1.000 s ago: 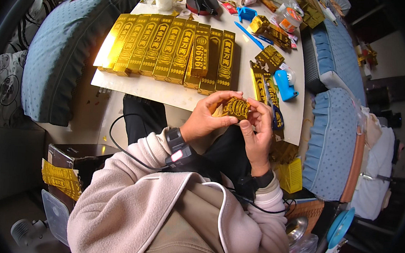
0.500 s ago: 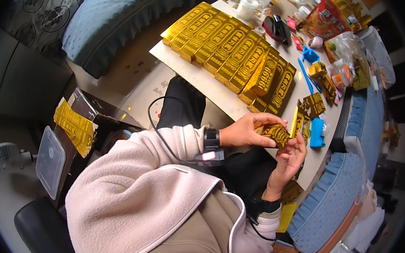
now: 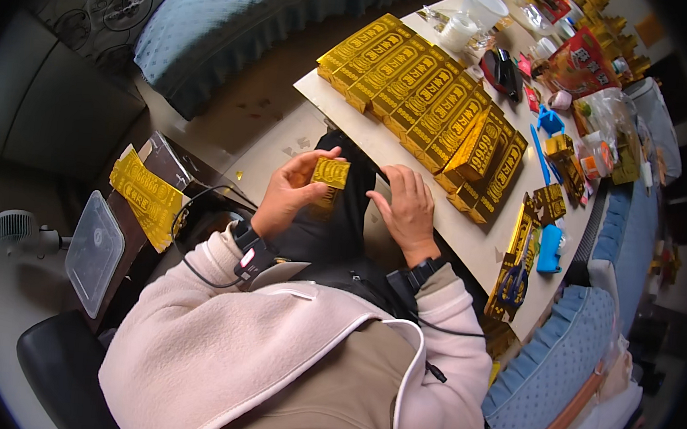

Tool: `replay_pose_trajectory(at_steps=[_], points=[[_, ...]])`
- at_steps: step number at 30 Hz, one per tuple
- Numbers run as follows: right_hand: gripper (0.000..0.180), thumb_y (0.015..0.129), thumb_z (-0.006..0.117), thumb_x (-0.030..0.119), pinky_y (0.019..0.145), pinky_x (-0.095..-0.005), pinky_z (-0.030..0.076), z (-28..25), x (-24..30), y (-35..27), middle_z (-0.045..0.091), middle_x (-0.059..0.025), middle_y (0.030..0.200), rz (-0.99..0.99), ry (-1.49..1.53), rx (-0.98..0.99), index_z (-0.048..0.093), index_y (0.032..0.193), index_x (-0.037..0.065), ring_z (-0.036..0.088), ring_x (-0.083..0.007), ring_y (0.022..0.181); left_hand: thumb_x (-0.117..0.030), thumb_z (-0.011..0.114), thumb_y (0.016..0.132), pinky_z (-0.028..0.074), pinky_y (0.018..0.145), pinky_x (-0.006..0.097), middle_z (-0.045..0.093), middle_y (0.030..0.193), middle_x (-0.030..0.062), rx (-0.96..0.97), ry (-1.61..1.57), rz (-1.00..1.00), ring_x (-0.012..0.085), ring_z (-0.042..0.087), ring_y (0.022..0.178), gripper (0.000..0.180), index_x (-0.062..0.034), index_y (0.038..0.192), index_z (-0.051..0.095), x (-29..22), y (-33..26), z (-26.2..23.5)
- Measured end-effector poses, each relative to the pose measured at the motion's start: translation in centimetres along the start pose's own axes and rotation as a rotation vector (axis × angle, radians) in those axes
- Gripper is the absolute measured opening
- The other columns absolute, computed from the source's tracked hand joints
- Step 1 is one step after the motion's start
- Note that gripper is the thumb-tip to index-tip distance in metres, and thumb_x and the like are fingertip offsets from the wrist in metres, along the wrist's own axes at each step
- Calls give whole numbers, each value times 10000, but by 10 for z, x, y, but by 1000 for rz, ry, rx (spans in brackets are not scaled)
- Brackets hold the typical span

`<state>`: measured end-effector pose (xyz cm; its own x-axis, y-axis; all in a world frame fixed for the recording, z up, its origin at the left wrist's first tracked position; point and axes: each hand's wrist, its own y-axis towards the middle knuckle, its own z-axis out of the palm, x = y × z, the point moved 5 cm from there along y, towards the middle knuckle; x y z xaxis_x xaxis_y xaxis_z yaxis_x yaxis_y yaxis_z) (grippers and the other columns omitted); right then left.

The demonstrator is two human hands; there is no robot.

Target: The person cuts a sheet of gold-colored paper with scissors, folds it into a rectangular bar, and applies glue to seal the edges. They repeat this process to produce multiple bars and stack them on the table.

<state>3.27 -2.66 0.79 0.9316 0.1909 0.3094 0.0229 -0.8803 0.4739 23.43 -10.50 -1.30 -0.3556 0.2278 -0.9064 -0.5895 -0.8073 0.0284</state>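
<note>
- I saw a pale table (image 3: 478, 245) bearing a row of long gold boxes (image 3: 422, 92).
- The right hand (image 3: 410, 212) hung near its edge, loosely spread, gripping nothing.
- The left hand (image 3: 293, 190) pinched, thumb toward curled fingers.
- That pinch held a small gold carton (image 3: 330, 173) above the lap.

The left hand (image 3: 287, 192) pinches with its fingers (image 3: 321, 155) and thumb (image 3: 311, 190). The right hand (image 3: 408, 207) sits apart from those fingers, loose, its thumb sticking out toward them. Both wrists (image 3: 420, 255) are behind the fingers.
</note>
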Motion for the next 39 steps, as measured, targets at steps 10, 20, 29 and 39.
replay_pose_trajectory(at_steps=[10,20,29,39], points=[[232,869,782,170,794,-368,520,21,-7,17,630,-63,999,-38,-46,-78,653,1043,86,626,-284,926,-274,838,865,436,1150,373,544,1516,140,3,-27,24,225,576,1331,671,-11,1412,551,0,4,-6],[82,946,736,62,687,-244,482,-23,-27,8,615,-25,949,390,629,-371,662,957,28,585,-111,805,-134,805,875,428,1156,388,492,1555,158,236,-106,65,231,559,1348,601,-22,1407,549,-15,37,57],[130,919,764,64,747,-268,502,-151,-30,-25,620,-67,991,209,353,-533,667,1004,47,604,-171,878,-46,818,848,312,1223,377,533,1516,164,581,-162,33,232,439,1459,579,-21,1383,598,11,77,148],[195,864,803,63,742,-330,541,-174,-41,-40,654,-88,980,101,94,-436,701,1029,84,655,-245,871,-167,861,833,317,1225,400,486,1549,216,773,-182,-39,248,436,1463,639,1,1383,583,40,102,190]])
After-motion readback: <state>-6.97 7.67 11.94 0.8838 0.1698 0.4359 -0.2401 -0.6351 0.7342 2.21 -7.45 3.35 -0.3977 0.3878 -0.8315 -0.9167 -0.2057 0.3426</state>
